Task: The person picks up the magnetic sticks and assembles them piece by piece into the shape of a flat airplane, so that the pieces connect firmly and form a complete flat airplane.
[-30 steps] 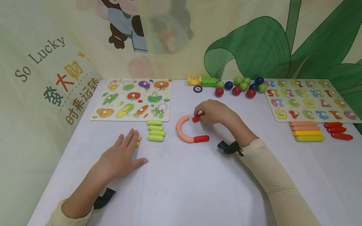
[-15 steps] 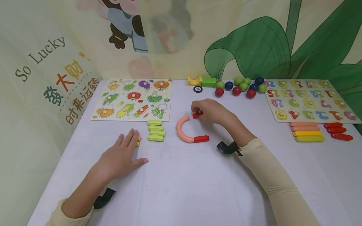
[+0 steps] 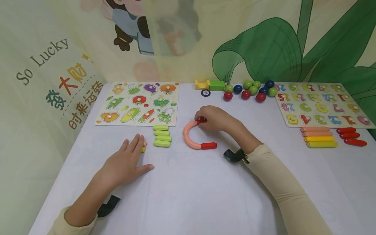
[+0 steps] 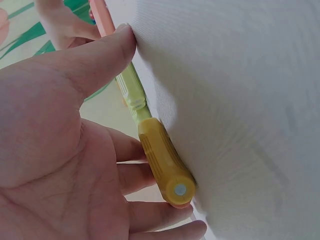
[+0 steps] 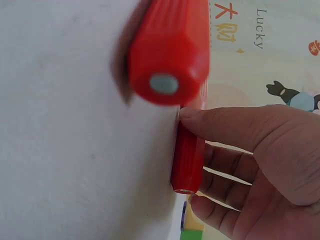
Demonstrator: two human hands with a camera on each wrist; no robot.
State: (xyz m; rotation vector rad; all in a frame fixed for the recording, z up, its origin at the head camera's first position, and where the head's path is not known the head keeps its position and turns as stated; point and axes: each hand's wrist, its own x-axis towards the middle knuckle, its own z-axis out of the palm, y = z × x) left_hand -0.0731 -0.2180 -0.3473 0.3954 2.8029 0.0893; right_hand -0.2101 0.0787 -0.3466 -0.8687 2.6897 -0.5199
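My right hand (image 3: 218, 120) pinches a short red magnetic stick (image 5: 187, 160) between thumb and fingers, its end up against the upper tip of a pink curve (image 3: 188, 137) on the table. A second red stick (image 3: 209, 146) is joined to the curve's lower tip, making a U shape open to the right. My left hand (image 3: 121, 166) lies with fingers straight beside a yellow stick (image 4: 164, 160), and a bit of pink shows by its fingertips in the head view. Several light green sticks (image 3: 162, 138) lie in a column just right of that hand.
A vegetable puzzle board (image 3: 130, 121) lies at back left, a number board (image 3: 318, 124) at back right. Between them are coloured balls (image 3: 245, 94), yellow and green blocks (image 3: 216, 85) and a small wheel (image 3: 205, 93). Longer sticks (image 3: 320, 138) and red sticks (image 3: 354, 142) lie at right.
My right hand has shifted left with the red stick, which now meets the upper tip of the pink curve. The left hand stays in place.
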